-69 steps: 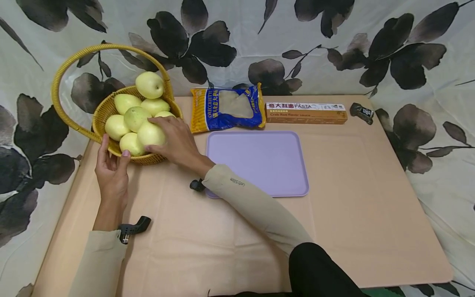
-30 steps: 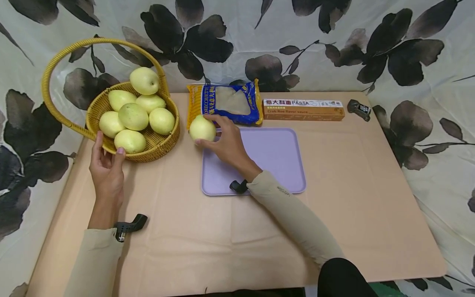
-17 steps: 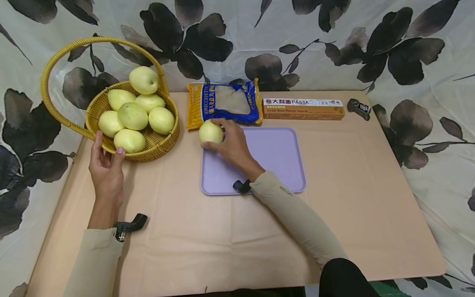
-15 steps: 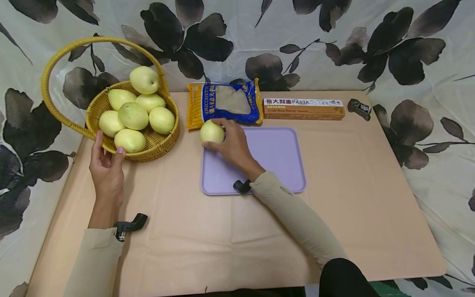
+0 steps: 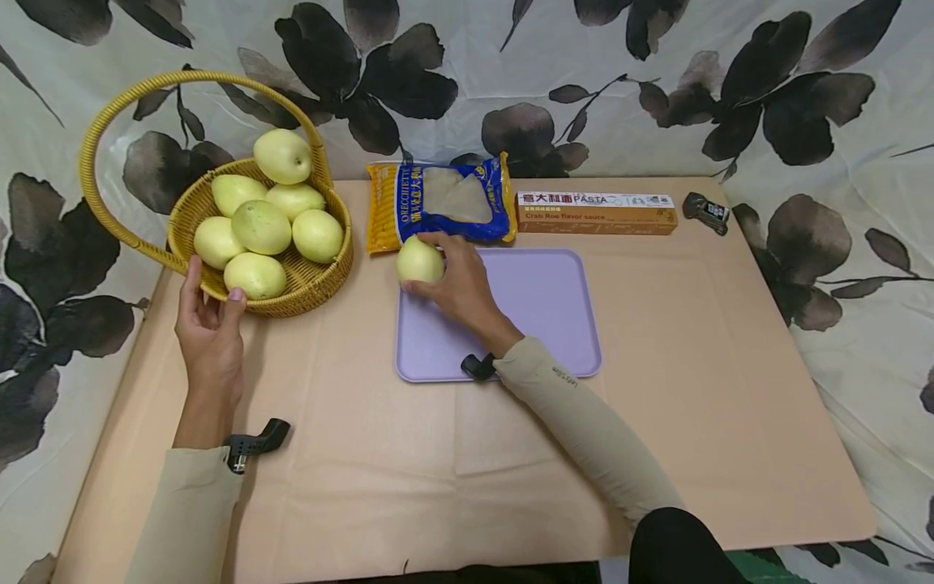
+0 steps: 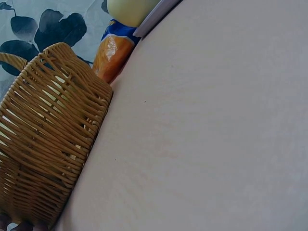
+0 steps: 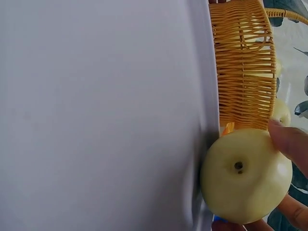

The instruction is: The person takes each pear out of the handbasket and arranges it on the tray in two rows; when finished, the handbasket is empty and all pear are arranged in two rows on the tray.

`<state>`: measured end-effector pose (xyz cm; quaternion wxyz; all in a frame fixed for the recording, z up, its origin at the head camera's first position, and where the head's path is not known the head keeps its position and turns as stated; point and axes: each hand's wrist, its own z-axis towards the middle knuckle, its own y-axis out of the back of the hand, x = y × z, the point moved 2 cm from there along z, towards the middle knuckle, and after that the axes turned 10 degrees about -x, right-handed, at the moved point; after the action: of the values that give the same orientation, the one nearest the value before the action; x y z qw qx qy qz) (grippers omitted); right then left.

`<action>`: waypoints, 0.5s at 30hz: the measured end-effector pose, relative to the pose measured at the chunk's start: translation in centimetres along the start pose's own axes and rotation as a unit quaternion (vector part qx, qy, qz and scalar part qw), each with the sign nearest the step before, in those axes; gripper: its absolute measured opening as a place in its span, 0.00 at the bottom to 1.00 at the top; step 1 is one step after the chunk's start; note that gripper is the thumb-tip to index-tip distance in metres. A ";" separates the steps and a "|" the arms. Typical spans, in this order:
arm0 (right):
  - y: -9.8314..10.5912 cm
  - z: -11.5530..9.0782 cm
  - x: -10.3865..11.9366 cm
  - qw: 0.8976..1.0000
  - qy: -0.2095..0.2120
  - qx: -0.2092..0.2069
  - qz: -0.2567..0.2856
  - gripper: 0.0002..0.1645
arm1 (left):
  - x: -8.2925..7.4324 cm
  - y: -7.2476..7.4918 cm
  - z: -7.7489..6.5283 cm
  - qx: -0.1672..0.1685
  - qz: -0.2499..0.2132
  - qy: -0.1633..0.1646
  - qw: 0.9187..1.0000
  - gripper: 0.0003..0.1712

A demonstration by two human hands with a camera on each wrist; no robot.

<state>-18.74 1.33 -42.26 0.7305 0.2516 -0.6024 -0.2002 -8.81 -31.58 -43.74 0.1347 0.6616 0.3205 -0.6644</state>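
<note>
My right hand (image 5: pixel 463 284) grips a round pale green fruit (image 5: pixel 419 260), like an apple or pear, between thumb and fingers. It sits at the far left corner of the lilac tray (image 5: pixel 540 324). In the right wrist view the fruit (image 7: pixel 245 178), a dark pit in its face, lies against the tray's rim (image 7: pixel 207 72). At the left stands a yellow wicker basket (image 5: pixel 321 292) with several such fruits (image 5: pixel 263 228). My left hand (image 5: pixel 210 349) touches the basket's near side with fingers and thumb extended; some fingers are hidden under it.
Behind the tray lies a blue and yellow pasta bag (image 5: pixel 456 203), with a brown pasta box (image 5: pixel 597 215) to its right. A small black packet (image 5: pixel 705 214) is near the table's (image 5: pixel 700 389) far right corner. The basket's tall handle (image 5: pixel 102 138) arches up on its left.
My right hand has taken a fruit from the basket and carried it right to the tray's far left corner, shifting slightly right lately. My left hand stays at the basket.
</note>
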 end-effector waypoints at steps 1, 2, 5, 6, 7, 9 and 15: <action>0.0 0.0 0.0 1.000 0.005 -0.002 0.000 0.47 | 0.0 0.0 0.0 0.001 0.003 -0.001 1.000 0.45; 0.1 0.0 0.0 1.000 0.008 -0.003 0.000 0.47 | 0.0 0.1 0.0 0.002 0.005 0.000 1.000 0.45; 0.2 -0.1 -0.1 1.000 0.015 -0.007 -0.007 0.46 | 0.0 0.2 0.0 0.006 0.008 0.000 1.000 0.45; 0.2 -0.1 -0.1 1.000 0.017 -0.007 -0.009 0.46 | 0.0 0.2 0.0 0.007 0.008 0.000 1.000 0.45; 0.2 -0.1 -0.1 1.000 0.018 -0.009 -0.009 0.46 | 0.0 0.2 0.0 0.008 0.007 0.000 1.000 0.46; 0.4 -0.1 -0.1 1.000 0.020 -0.010 -0.014 0.47 | -0.1 0.1 0.0 0.007 0.000 0.001 1.000 0.46; 0.8 -0.6 -0.2 1.000 0.016 -0.011 -0.025 0.48 | -0.1 0.1 0.0 0.008 -0.005 0.002 1.000 0.46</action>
<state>-18.21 2.20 -42.04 0.7373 0.2619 -0.5823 -0.2208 -8.70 -31.69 -43.63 0.1259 0.6624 0.3189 -0.6661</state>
